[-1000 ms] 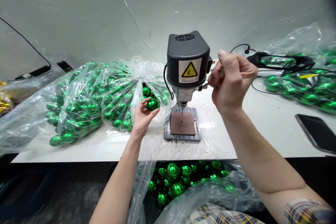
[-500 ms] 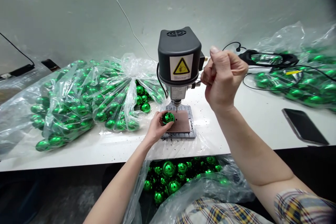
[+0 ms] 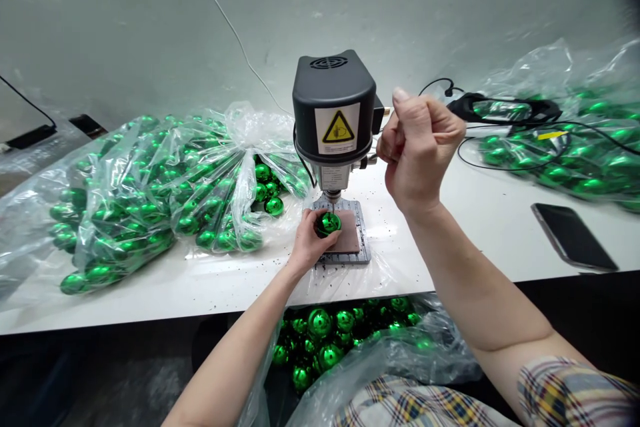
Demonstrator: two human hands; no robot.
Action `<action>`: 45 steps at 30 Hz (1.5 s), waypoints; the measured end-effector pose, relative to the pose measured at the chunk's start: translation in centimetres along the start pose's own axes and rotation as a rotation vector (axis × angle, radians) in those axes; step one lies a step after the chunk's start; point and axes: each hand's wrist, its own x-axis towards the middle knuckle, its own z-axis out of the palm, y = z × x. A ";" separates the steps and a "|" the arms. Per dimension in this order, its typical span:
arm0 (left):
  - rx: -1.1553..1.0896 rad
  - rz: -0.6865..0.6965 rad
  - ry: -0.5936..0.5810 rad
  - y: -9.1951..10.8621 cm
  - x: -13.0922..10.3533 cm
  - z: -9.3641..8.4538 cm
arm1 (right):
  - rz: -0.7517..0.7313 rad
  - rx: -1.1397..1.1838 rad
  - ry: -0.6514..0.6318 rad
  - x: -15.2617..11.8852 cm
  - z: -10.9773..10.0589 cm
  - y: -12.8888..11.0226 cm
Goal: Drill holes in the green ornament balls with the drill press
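Note:
A shiny green ball [image 3: 330, 223] sits between the thumb and fingers of my left hand [image 3: 311, 238]. The ball is above the brown pad on the base of a small dark drill press [image 3: 334, 103], right under the chuck and bit [image 3: 333, 200]. Whether the bit touches it I cannot tell. My right hand [image 3: 423, 147] is raised in a fist at the right side of the machine, wrapped round its lever, which the fingers hide almost wholly. The brown pad [image 3: 350, 235] lies on a grey slotted base plate [image 3: 364, 250], with dark shavings around.
Clear bags of green balls [image 3: 130, 213] cover the left of the white table [image 3: 220, 287]. Another bag [image 3: 590, 160] lies far right, near black cables and a phone [image 3: 575, 237]. An open bag of green balls [image 3: 320, 347] is below the table's front edge.
My left hand has moved the green ball rightward over the pad, in under the bit. My right fist stays beside the machine. The whole view has shifted slightly.

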 end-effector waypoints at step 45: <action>-0.066 -0.109 0.152 -0.7 -0.8 2.7 | -0.471 0.041 -0.276 -5.7 -4.5 3.6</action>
